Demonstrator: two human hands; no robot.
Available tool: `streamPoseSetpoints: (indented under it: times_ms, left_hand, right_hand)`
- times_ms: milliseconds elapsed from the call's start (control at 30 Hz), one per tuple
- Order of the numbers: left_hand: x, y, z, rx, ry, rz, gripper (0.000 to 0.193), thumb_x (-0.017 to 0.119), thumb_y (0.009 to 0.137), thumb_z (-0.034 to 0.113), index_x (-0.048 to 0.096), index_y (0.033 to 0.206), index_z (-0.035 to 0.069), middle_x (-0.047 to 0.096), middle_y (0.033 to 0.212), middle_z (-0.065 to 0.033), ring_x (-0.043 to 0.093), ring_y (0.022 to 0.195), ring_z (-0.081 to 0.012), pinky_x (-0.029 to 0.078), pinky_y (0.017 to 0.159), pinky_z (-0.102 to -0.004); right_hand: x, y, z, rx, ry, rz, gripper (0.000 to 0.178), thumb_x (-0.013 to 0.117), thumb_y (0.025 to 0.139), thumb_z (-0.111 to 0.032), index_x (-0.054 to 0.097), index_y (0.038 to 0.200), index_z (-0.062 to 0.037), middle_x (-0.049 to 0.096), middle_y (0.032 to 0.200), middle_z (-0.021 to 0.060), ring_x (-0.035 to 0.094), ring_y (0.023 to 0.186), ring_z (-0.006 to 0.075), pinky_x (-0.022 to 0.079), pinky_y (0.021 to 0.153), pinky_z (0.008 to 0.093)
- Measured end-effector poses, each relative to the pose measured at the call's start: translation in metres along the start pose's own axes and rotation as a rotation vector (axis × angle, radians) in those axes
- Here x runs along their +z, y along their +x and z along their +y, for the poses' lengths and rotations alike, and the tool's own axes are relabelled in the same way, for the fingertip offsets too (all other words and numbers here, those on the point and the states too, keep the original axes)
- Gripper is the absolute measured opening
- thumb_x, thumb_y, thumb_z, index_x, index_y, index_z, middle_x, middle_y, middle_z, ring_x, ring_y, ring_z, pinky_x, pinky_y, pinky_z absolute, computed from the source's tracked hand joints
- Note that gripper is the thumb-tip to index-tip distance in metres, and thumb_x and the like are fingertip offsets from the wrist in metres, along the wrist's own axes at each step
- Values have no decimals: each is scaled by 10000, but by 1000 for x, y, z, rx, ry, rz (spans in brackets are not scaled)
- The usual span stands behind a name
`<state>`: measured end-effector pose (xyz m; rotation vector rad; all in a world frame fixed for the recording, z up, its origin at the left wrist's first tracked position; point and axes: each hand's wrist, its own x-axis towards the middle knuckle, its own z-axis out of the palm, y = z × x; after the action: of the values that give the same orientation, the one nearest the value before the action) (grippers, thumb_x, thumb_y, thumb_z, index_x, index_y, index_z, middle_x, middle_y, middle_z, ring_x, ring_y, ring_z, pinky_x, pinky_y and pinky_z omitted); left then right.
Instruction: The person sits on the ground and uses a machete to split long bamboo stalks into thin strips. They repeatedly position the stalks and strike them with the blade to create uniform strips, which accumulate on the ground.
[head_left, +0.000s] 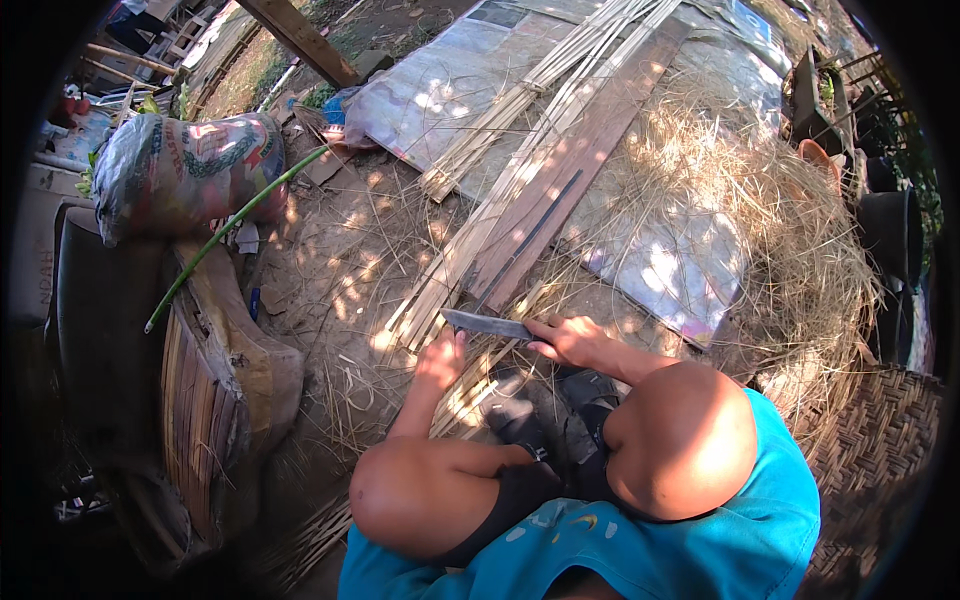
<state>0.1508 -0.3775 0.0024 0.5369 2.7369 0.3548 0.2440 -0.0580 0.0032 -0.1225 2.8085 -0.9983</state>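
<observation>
My right hand [572,341] is closed around the handle of a knife [488,324] with a broad grey blade. The blade points left, above the fingers of my left hand [440,360]. My left hand is closed just below the blade's tip; what lies in its fingers cannot be made out. A dark narrow strip [530,240] runs along a brown wooden board [585,165] down toward the blade, its lower end hidden there. Long pale split strips [500,215] lie beside the board, with a tied bundle [490,135] of thinner ones to their left.
Fibre shavings [770,240] heap over a printed sheet [665,275] at right. A woven mat [875,440] lies at lower right. At left, a green stalk [235,220] leans across a stuffed sack [190,165] and a wooden block [240,345]. My sandaled feet [520,420] are near the knife.
</observation>
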Motion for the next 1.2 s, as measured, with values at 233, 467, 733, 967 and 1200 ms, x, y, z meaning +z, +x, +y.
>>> streamPoseSetpoints:
  times_ms: [233,467,733,967,1200]
  left_hand:
    - [8,17,-33,345,-71,18,352,494,1055,308,629,874,39,670,756,-212,660,706,-409,535,671,-521]
    - [-10,-4,-35,-107,-444,-415,541,393,1094,467,588,858,21,566,693,-109,488,660,-231,461,696,-414]
    - [-29,-29,-56,-355,-723,-665,404,507,1034,432,687,865,112,566,658,19,531,582,-95,463,543,-286]
    - [-75,-84,-26,-103,-509,-244,545,502,1020,531,719,974,33,712,902,-206,687,864,-357,510,769,-472]
    - [-97,-189,-122,-432,-538,-460,455,586,986,451,708,1164,50,708,1114,-215,668,1091,-340,482,951,-447]
  right_hand:
    - [-118,12,145,417,-128,520,364,520,1040,-411,598,1094,-59,670,699,217,672,691,451,523,611,536]
    - [-20,8,14,76,-46,-6,389,525,1031,-443,583,1309,-177,686,879,230,682,798,451,543,740,545]
    - [-121,20,120,448,-220,430,371,523,1032,-413,658,1090,-73,709,877,243,678,859,479,523,763,566]
    - [-61,-6,111,482,-136,352,520,437,1059,-460,629,1312,-49,702,1110,278,657,1067,475,517,883,501]
    - [-63,-14,109,501,-77,216,548,423,1065,-453,592,1364,-26,684,1201,252,657,1093,417,498,939,466]
